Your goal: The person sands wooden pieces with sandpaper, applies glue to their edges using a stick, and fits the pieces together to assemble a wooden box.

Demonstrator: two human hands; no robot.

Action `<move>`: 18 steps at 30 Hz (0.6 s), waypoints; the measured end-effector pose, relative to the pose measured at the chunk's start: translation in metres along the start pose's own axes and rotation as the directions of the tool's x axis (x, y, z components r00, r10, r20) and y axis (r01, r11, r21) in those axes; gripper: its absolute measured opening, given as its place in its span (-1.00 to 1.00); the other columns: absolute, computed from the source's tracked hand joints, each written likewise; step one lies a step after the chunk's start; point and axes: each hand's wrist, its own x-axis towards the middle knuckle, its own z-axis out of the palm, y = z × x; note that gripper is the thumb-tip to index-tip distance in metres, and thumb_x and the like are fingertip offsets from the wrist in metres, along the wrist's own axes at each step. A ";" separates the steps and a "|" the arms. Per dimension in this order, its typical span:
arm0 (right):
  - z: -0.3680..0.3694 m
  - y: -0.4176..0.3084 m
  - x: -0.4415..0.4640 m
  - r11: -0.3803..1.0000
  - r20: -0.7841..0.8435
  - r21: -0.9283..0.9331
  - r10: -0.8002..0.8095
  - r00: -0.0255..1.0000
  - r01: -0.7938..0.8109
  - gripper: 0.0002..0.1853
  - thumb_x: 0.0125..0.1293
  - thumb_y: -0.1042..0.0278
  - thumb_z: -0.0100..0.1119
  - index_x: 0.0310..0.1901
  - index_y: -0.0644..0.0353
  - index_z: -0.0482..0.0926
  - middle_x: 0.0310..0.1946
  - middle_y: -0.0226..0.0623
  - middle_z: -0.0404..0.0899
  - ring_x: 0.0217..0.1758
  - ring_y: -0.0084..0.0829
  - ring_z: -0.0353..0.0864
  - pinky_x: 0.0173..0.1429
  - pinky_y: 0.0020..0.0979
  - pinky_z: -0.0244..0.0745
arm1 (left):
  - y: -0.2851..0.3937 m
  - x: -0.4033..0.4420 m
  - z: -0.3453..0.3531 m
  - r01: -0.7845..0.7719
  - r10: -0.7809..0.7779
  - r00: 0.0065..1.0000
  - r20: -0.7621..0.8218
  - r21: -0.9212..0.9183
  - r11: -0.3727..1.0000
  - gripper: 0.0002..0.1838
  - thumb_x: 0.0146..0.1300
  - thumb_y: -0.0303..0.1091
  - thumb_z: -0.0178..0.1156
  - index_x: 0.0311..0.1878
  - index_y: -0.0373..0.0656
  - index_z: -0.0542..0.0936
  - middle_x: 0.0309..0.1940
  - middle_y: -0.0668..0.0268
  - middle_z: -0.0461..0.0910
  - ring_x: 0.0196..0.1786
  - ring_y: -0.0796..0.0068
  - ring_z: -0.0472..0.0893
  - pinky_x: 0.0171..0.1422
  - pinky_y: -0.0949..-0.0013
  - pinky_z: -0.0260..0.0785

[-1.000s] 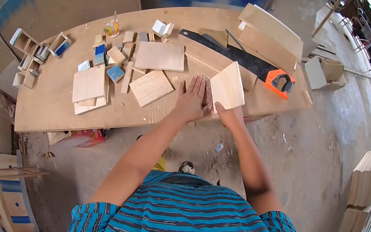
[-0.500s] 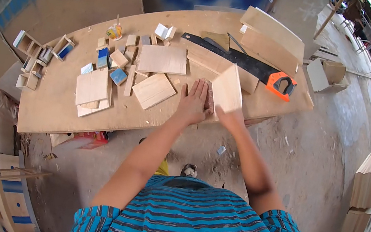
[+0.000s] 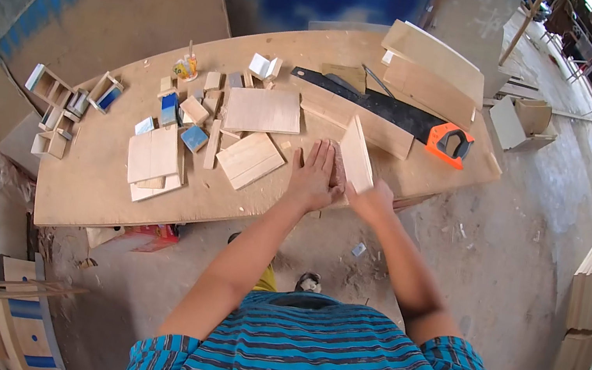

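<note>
My right hand [image 3: 372,202] grips the lower end of a thin pale wood panel [image 3: 356,156], which stands on edge above the table. Just left of it, my left hand [image 3: 314,180] rests on a reddish-brown strip [image 3: 339,167], fingers stretched forward and the thumb along its side. The strip lies beside the panel's lower edge, partly hidden by my fingers. Two flat wood panels lie left of my left hand, one pale [image 3: 263,109] and one with a dark line [image 3: 250,160]. A handsaw with an orange handle [image 3: 449,144] lies beyond my right hand.
Small wood blocks [image 3: 196,110] and blue-faced pieces lie on the table [image 3: 103,199] at the left, near stacked panels [image 3: 152,153] and a small glue bottle [image 3: 187,68]. Large boards [image 3: 433,82] lie at the back right. A small compartmented wooden frame [image 3: 52,88] sits at the far left.
The panel in my right hand has turned from showing its broad face to a narrower, more upright view. My left hand stays on the strip. The whole view has shifted slightly.
</note>
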 end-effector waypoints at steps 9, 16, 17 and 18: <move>-0.022 -0.037 0.025 0.999 0.080 -0.026 -0.018 0.997 0.020 -0.29 0.14 -0.16 0.19 -0.01 0.48 0.52 -0.13 0.24 0.58 0.05 0.09 0.57 0.18 -0.12 0.44 | 0.001 0.000 0.002 -0.011 0.013 1.000 -0.024 0.047 0.999 0.01 0.15 0.15 0.12 0.49 -0.30 -0.02 0.54 0.05 -0.14 0.59 0.16 -0.16 0.51 -0.25 -0.36; -0.023 -0.012 -0.041 0.999 0.093 -0.021 0.032 0.995 -0.031 -0.33 0.15 -0.19 0.16 -0.09 0.44 0.56 -0.10 0.23 0.56 0.09 0.09 0.54 0.19 -0.11 0.43 | -0.002 0.000 0.000 -0.021 0.020 0.998 -0.065 -0.018 1.000 0.00 0.12 0.13 0.15 0.48 -0.30 0.02 0.54 0.05 -0.13 0.58 0.14 -0.14 0.50 -0.26 -0.33; -0.024 -0.010 -0.044 0.998 0.142 -0.014 0.058 0.988 -0.056 -0.26 0.13 -0.21 0.17 -0.04 0.50 0.52 -0.06 0.28 0.53 0.13 0.11 0.51 0.24 -0.12 0.41 | -0.002 0.000 0.001 -0.024 0.023 0.997 -0.080 -0.016 1.000 0.00 0.11 0.13 0.16 0.47 -0.30 0.02 0.54 0.05 -0.12 0.58 0.14 -0.14 0.50 -0.26 -0.33; -0.022 -0.011 -0.037 0.998 0.141 -0.039 0.046 0.989 -0.041 -0.25 0.13 -0.20 0.18 -0.03 0.51 0.51 -0.05 0.29 0.53 0.15 0.10 0.50 0.24 -0.12 0.40 | -0.001 -0.002 0.005 -0.028 0.026 0.995 -0.092 -0.015 0.999 0.00 0.11 0.13 0.16 0.47 -0.30 0.03 0.53 0.05 -0.12 0.58 0.13 -0.13 0.50 -0.26 -0.33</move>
